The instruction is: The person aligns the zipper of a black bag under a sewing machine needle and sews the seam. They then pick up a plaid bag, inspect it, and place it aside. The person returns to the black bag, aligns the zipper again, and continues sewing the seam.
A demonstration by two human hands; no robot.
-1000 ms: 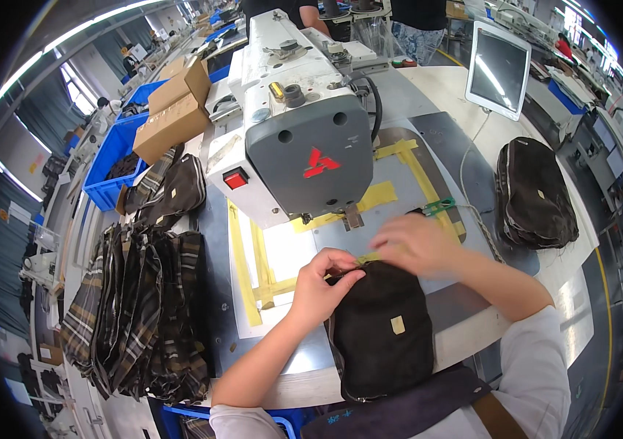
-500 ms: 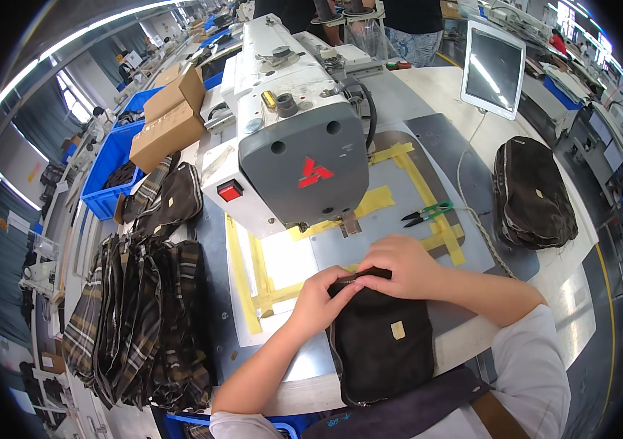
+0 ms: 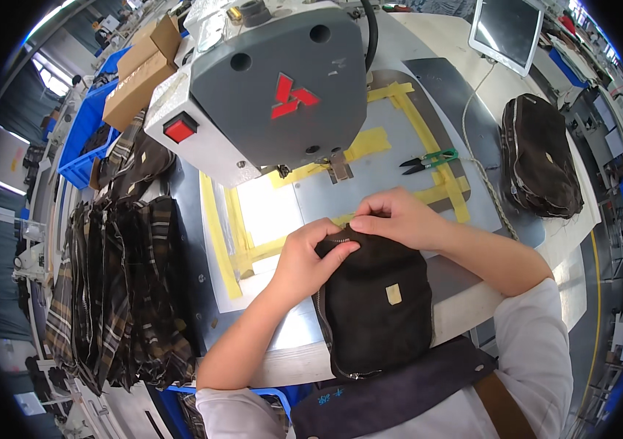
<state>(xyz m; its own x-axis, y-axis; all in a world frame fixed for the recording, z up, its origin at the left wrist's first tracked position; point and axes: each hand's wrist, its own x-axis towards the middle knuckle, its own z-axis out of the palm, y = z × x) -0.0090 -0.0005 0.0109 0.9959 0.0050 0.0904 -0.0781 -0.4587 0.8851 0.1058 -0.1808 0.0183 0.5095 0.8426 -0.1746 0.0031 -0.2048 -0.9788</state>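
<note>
A dark brown fabric pouch [image 3: 370, 307] with a zipper round its edge and a small cream tag lies at the table's front edge, partly over my lap. My left hand [image 3: 310, 256] pinches its upper left corner, thumb on top, with zipper teeth showing beside the fingers. My right hand [image 3: 398, 218] grips the top edge just to the right, thumb and fingers pressed together. Just beyond my hands stands the grey and white head of a sewing machine [image 3: 275, 95], its needle area above the metal plate.
Green-handled thread snips [image 3: 430, 160] lie on the taped plate [image 3: 370, 192]. Stacked dark pouches [image 3: 542, 157] sit at the right, under a white-framed screen [image 3: 507, 31]. Plaid pieces [image 3: 118, 293] are heaped at the left, before a cardboard box [image 3: 142, 77] and blue bin [image 3: 81, 168].
The view has shifted closer to the machine. My left thumb and fingers have moved slightly apart from the right hand along the pouch's top edge, baring some zipper teeth.
</note>
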